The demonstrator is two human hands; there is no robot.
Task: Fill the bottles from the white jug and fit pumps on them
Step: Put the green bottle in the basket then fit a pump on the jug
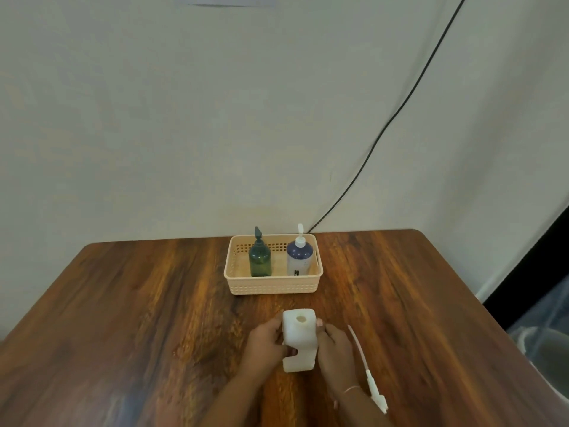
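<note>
A white jug (299,337) stands upright on the wooden table (154,303), its round mouth open at the top. My left hand (265,343) grips its left side and my right hand (334,346) holds its right side. To the right of my right wrist lies a loose white pump (371,380) with a long dip tube. Farther back, a peach basket (274,286) holds a green bottle (260,258) with a dark pump and a purple-and-white bottle (299,257) with a white pump.
A black cable (400,109) runs down the wall behind the table's back edge. Off the table's right edge there is a grey bin (545,359) with a plastic liner.
</note>
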